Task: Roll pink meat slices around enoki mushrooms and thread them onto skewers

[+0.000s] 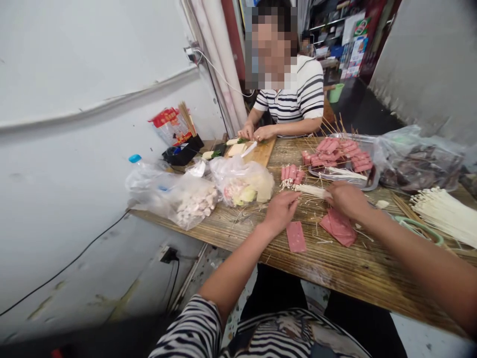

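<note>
A small bundle of white enoki mushrooms (pixel 312 190) lies across between my two hands, just above the wooden table. My right hand (pixel 346 200) is closed on its right end. The fingers of my left hand (pixel 281 211) are pinched together at its left end, by the caps. Below my hands, a single pink ham slice (pixel 296 236) lies flat, and a small stack of ham slices (pixel 338 227) sits to its right. Beyond my left hand are several finished ham rolls (pixel 292 174) with enoki tips poking out.
A clear tray (pixel 373 180) of skewered ham rolls stands at the back. Right are a bag of dark food (pixel 417 161), loose enoki (pixel 443 211) and green scissor-like handles (pixel 421 226). Bags (pixel 197 201) line the left. Across the table, a person (pixel 290 104) works at a cutting board (pixel 266 151).
</note>
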The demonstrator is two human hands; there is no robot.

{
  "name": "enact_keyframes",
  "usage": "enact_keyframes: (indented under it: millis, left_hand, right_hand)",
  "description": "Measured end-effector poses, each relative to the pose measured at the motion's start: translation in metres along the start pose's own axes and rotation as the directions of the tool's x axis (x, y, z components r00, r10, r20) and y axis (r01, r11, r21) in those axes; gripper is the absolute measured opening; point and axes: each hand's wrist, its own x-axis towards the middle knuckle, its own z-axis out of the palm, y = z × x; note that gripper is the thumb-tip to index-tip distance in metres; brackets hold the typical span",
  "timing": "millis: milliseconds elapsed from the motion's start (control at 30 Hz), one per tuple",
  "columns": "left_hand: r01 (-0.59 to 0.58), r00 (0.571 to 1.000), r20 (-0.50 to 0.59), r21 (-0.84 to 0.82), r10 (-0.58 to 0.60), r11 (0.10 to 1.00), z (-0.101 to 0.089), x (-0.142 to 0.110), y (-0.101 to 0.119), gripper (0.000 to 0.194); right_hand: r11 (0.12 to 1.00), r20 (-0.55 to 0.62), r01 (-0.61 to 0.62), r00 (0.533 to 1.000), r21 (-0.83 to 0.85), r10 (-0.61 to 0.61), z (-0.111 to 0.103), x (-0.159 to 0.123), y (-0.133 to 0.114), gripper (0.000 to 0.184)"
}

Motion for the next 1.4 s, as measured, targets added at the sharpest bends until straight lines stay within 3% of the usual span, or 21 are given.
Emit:
enact_keyframes:
  millis: [167, 300, 400, 700, 900, 1167, 1267, 1400]
  left_hand:
    - [-0.176, 0.968, 0.214, 0.202, 0.132, 0.964, 0.031, 0.034, 0.005, 0.022]
    - [-0.339, 0.894, 0.405, 0.339, 0.189, 0.877, 0.049, 0.06, 0.013, 0.022]
    - [-0.384, 0.842, 0.512, 0.347, 0.17, 0.856, 0.057, 0.073, 0.013, 0.022]
    - [-0.532, 0.745, 0.626, 0.351, 0.229, 0.771, 0.07, 0.086, 0.012, 0.025]
    - [-0.574, 0.709, 0.658, 0.33, 0.254, 0.749, 0.076, 0.089, 0.013, 0.019]
    - [-0.535, 0.728, 0.639, 0.302, 0.249, 0.789, 0.07, 0.082, 0.013, 0.017]
    - [-0.407, 0.806, 0.551, 0.25, 0.216, 0.879, 0.068, 0.08, 0.013, 0.015]
    - [-0.109, 0.927, 0.362, 0.006, 0.099, 0.994, 0.062, 0.081, 0.012, 0.015]
  right_hand:
    - [0.991, -0.007, 0.017, 1.0, 0.136, -0.016, 0.004, 0.007, 0.01, 0.019]
    - [0.97, -0.028, 0.012, 1.0, 0.242, -0.006, 0.01, 0.008, 0.018, 0.014]
    - [0.954, -0.009, -0.085, 0.996, 0.287, 0.091, 0.017, 0.003, 0.024, 0.018]
    - [0.913, -0.023, -0.093, 0.994, 0.397, 0.111, 0.025, -0.007, 0.031, 0.022]
    - [0.908, -0.004, -0.111, 0.992, 0.405, 0.123, 0.022, -0.009, 0.028, 0.02]
    - [0.907, -0.027, -0.065, 0.996, 0.416, 0.084, 0.026, -0.012, 0.03, 0.02]
    - [0.922, -0.047, -0.061, 0.995, 0.382, 0.086, 0.028, -0.012, 0.03, 0.02]
    - [0.925, -0.048, -0.085, 0.993, 0.37, 0.111, 0.029, -0.012, 0.029, 0.018]
